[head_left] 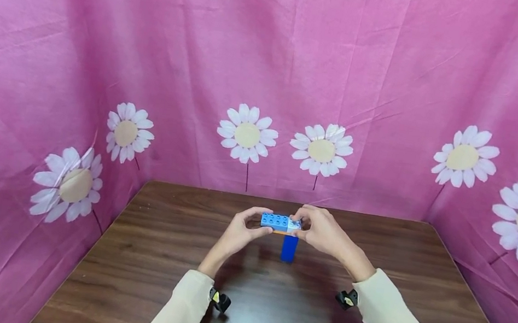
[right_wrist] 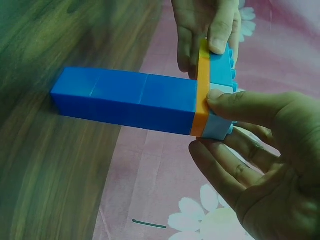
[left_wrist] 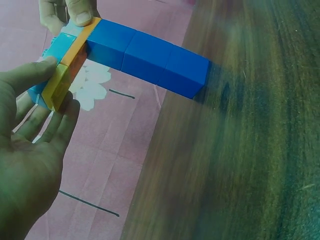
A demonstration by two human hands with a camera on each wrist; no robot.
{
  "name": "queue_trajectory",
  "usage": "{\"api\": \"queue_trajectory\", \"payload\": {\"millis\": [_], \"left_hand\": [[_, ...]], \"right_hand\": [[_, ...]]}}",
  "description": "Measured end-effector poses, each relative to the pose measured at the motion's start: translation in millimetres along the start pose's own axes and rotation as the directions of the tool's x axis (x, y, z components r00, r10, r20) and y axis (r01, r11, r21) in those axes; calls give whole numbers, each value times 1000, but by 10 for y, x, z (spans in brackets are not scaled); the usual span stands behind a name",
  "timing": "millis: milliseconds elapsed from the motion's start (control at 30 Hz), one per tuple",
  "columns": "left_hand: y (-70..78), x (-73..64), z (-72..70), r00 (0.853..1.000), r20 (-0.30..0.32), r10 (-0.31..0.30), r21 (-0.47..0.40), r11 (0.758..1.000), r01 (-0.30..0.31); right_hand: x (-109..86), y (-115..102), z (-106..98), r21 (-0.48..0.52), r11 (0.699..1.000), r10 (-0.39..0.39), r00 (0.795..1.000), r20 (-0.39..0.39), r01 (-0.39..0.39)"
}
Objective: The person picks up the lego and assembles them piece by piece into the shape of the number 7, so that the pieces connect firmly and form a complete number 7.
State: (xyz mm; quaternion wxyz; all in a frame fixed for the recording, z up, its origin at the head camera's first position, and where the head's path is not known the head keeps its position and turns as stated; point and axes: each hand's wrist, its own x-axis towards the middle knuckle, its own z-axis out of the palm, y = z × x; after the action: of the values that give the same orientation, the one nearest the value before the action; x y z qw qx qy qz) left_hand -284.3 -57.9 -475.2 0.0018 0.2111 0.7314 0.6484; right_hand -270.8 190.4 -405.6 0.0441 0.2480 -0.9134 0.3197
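A column of three dark blue toy building blocks (head_left: 288,249) stands upright on the table. Across its top lies a thin layer with an orange brick (right_wrist: 201,107) and a yellow brick (left_wrist: 56,86), reaching out to the left. Above that layer sit a light blue studded brick (head_left: 274,222) and, at the right end, a pale whitish-blue brick (right_wrist: 216,125). My left hand (head_left: 239,236) pinches the overhanging left end between thumb and fingers. With thumb and fingers, my right hand (head_left: 323,234) grips the pale brick directly over the column.
The brown wooden table (head_left: 149,267) extends around the column, which stands toward its far edge. A pink curtain (head_left: 272,64) with printed daisies hangs behind and along both sides. Dark wrist straps (head_left: 220,301) sit at the sleeve cuffs.
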Motion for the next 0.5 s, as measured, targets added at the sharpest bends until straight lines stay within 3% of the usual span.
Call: {"api": "queue_trajectory", "payload": {"millis": [333,500], "left_hand": [[-48,12,7,1000,-5,15,-17,1000,-15],[-56,7,15,1000,-13,13,-16,1000,-13]], "right_hand": [[-83,135,79,82,996,-21,1000,-11,22],[-166,285,203,163,987,16,1000,-9,-15]]}}
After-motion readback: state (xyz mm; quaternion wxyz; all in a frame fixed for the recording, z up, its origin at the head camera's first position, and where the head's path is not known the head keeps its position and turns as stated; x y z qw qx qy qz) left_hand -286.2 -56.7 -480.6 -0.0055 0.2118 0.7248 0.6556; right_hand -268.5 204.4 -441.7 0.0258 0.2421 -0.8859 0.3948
